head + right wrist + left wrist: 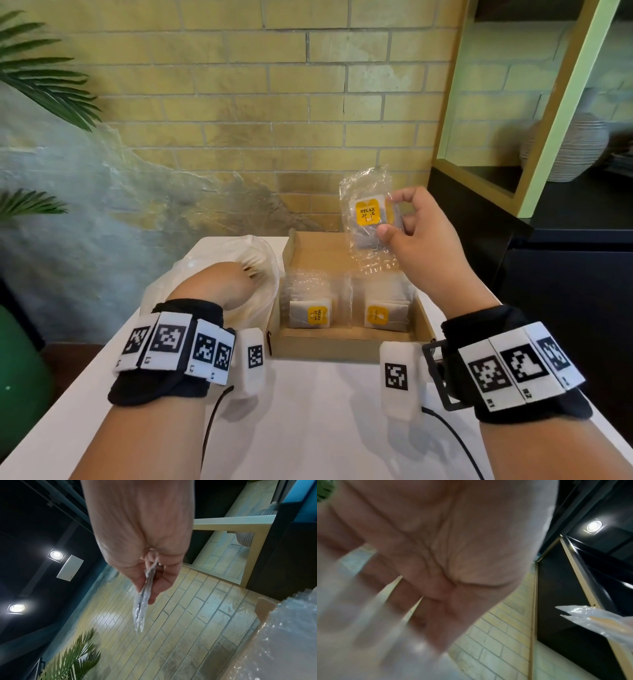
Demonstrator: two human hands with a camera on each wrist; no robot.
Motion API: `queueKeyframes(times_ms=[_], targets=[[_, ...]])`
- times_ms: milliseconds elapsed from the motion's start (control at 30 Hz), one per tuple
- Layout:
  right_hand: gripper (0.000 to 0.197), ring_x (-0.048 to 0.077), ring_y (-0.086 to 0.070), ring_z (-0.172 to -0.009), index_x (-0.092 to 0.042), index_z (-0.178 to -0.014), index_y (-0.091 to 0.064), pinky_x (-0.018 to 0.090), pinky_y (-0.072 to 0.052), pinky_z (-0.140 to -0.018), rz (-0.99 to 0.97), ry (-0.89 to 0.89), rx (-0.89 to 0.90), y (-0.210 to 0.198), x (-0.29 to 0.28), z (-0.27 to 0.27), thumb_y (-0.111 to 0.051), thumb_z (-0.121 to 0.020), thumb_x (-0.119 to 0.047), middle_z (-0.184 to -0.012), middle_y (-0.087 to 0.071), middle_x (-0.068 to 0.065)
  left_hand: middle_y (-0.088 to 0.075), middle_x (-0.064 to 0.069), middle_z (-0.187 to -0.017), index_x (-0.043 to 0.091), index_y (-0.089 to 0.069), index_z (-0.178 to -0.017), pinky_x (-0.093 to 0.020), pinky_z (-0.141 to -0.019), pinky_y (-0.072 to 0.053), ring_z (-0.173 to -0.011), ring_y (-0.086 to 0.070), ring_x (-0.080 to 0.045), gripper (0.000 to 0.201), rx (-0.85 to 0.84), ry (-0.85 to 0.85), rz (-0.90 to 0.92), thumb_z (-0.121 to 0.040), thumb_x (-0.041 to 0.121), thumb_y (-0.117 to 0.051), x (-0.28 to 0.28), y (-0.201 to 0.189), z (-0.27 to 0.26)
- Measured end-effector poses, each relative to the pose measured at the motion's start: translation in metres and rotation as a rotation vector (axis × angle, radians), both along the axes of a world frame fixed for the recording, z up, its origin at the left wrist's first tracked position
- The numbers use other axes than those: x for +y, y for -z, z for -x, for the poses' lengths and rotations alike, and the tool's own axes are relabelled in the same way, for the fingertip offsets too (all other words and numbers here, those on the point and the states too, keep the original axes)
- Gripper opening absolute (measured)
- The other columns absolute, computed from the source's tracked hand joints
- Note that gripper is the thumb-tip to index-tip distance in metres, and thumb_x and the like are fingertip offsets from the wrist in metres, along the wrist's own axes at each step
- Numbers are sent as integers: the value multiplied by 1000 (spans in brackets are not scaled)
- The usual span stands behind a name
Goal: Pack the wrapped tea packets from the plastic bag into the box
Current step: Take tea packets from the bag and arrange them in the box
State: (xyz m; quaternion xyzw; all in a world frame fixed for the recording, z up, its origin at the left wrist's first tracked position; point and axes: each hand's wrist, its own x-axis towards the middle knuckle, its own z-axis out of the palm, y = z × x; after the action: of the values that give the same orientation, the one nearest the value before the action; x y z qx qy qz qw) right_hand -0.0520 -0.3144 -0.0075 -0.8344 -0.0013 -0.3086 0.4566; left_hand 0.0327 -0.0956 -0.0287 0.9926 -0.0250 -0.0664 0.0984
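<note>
While the right hand (416,233) pinches one tea packet (370,219), two stacks (310,313) fill the box (342,339); left-hand fingers are hidden.

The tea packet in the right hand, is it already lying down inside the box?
No, the right hand pinches the tea packet in the air above the cardboard box, clear of the two rows packed inside.

The brown cardboard box (342,339) sits on a white table (308,411); inside it, clear-wrapped grey tea packets (310,313) bear yellow labels with black print. Behind the box, yellow brick wall (239,85).
</note>
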Motion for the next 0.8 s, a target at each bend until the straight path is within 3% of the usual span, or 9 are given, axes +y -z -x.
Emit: queueKeyframes(times_ms=[100,200,267,333,433,533,633,733,800], targets=[[50,22,-61,-69,-37,-129,-37,19,-48,-59,-2,-3,8,-1,2,3,-59,-90,-14,-82,-65,19,-55,-13,-123,3,-56,-119,-32,-90,-36,-113,-49,-29,29,87,-44,-29,-95,15,-45,-1,-2,8],[63,-7,-53,-56,-37,-142,-29,7,-41,-53,5,-37,4,-1,2,3,-56,-91,-10,-63,-53,-6,-54,-14,-122,5,-55,-121,-34,-86,-36,-107,-49,-29,31,161,-56,-68,-92,14,-48,-2,0,12],[60,-17,-49,-55,-35,-141,-35,7,-40,-61,29,-47,7,0,1,2,-55,-91,-8,-66,-42,-21,-53,-12,-111,5,-55,-120,-35,-87,-38,-99,-49,-28,32,193,-49,-95,-90,15,-49,-2,2,10],[51,-13,-56,-70,-33,-135,-46,15,-47,-70,64,-41,6,-1,2,2,-54,-91,-8,-80,-54,-22,-50,-11,-104,5,-54,-120,-37,-86,-40,-94,-49,-28,33,214,-59,-98,-89,17,-49,-3,4,10],[35,6,-55,-64,-29,-120,-62,25,-50,-69,60,-28,-10,0,3,0,-53,-92,-9,-92,-68,12,-49,-12,-104,5,-51,-121,-38,-84,-41,-93,-49,-28,35,224,-77,-89,-89,19,-50,-3,4,11],[27,6,-48,-59,-24,-111,-67,28,-47,-66,41,-32,1,2,4,-1,-53,-92,-10,-82,-63,19,-51,-13,-102,5,-51,-117,-38,-81,-40,-91,-50,-29,31,219,-76,-93,-88,16,-50,-3,5,9],[26,22,-56,-72,-23,-109,-68,34,-52,-75,31,-33,19,3,5,-1,-53,-92,-10,-91,-68,8,-52,-13,-104,6,-51,-116,-38,-79,-41,-90,-50,-28,31,218,-72,-81,-88,17,-50,-3,5,9],[25,9,-54,-71,-22,-108,-68,23,-49,-71,23,-44,29,4,4,-2,-53,-92,-10,-83,-60,-16,-52,-14,-105,7,-51,-109,-38,-81,-43,-91,-51,-30,26,239,-98,-44,-85,18,-53,-3,4,10],[25,6,-52,-69,-21,-108,-68,17,-46,-68,19,-43,26,4,4,-3,-53,-92,-10,-82,-59,-16,-52,-15,-111,6,-50,-111,-40,-86,-44,-98,-52,-31,29,249,-103,-32,-86,20,-53,-2,3,12]])
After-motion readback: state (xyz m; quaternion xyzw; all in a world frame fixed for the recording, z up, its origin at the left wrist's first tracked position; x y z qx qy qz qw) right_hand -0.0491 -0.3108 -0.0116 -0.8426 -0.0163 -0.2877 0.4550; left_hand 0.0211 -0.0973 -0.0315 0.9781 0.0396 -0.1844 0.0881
